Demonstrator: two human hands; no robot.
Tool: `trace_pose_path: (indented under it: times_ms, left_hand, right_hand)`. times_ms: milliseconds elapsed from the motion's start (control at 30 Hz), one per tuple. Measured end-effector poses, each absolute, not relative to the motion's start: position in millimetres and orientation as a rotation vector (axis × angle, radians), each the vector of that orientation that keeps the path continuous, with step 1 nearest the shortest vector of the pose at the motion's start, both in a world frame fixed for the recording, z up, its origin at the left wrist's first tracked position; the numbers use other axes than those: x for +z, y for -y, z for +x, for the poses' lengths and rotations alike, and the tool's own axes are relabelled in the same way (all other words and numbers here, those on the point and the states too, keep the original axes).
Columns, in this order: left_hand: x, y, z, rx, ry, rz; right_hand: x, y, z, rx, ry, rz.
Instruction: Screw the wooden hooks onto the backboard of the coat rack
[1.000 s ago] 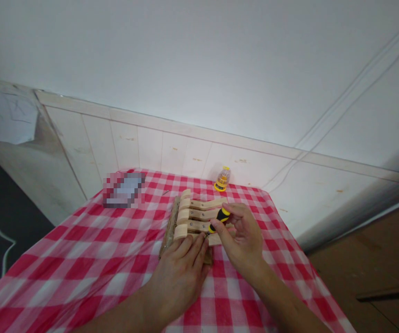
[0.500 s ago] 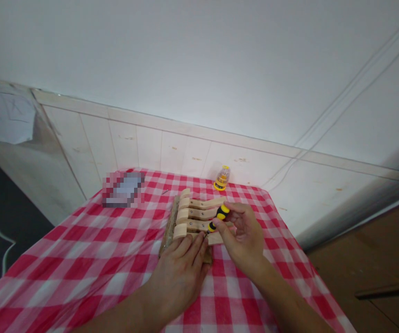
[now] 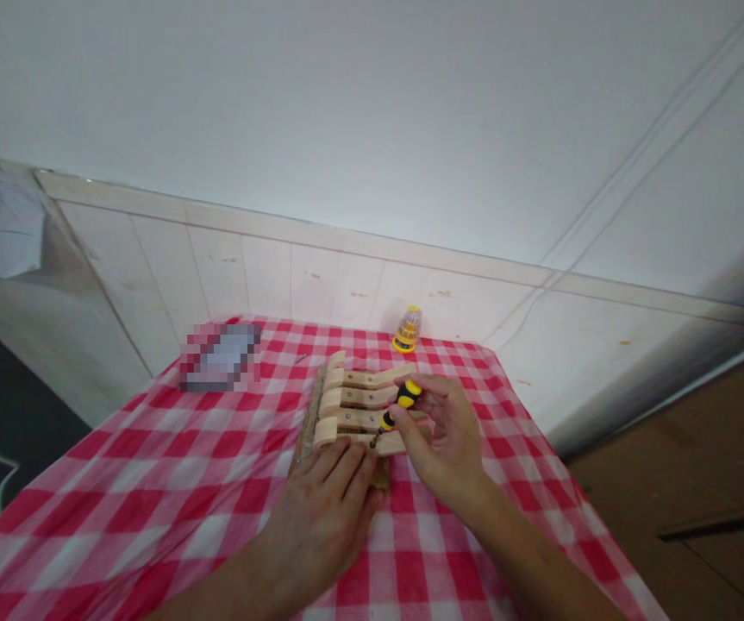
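A wooden rack [image 3: 349,398] lies on the checked cloth: several pale, curved wooden pieces in a row across a darker board, with dark screw heads on them. My left hand [image 3: 320,509] grips its near end, fingers laid over the nearest piece and thumb low by the board's edge. In my right hand [image 3: 449,431] is a yellow and black screwdriver [image 3: 409,394], pinched between thumb and fingers. It is tilted, its shaft pointing down at the nearest piece beside my left fingertips. A small dark screw seems to be at its tip, partly hidden.
A clear, yellow-based screwdriver-bit case [image 3: 406,331] stands at the table's back edge. A small thin metal piece [image 3: 301,358] lies behind the rack to the left. A blurred-out flat object [image 3: 224,355] lies at the back left. The wall [image 3: 320,285] rises behind the red-and-white tablecloth [image 3: 216,483].
The whole view has shifted slightly. The screwdriver's tip now shows more clearly at the nearest piece, with my left fingertips drawn a little away from it. Both grips are otherwise the same.
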State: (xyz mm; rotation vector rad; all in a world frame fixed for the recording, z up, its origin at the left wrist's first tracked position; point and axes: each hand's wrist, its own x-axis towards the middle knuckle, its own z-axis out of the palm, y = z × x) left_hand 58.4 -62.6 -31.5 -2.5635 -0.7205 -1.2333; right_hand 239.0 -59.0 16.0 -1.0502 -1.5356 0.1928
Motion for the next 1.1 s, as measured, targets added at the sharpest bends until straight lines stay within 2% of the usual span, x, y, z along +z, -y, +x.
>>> trace_pose_path:
  times_ms: [300, 833, 1100]
  left_hand:
    - [-33.1, 61.5, 59.9, -1.220, 0.746, -2.588]
    - [-31.9, 61.7, 62.3, -1.215, 0.764, -2.564]
    - [-30.0, 61.4, 61.9, -1.204, 0.770, -2.571]
  right_hand:
    - [24.9, 62.2, 238.2, 0.094, 1.676, -1.081]
    - [18.6, 57.6, 235.4, 0.104, 1.565, -1.080]
    - [33.1, 62.8, 239.6, 0.005, 1.751, -1.003]
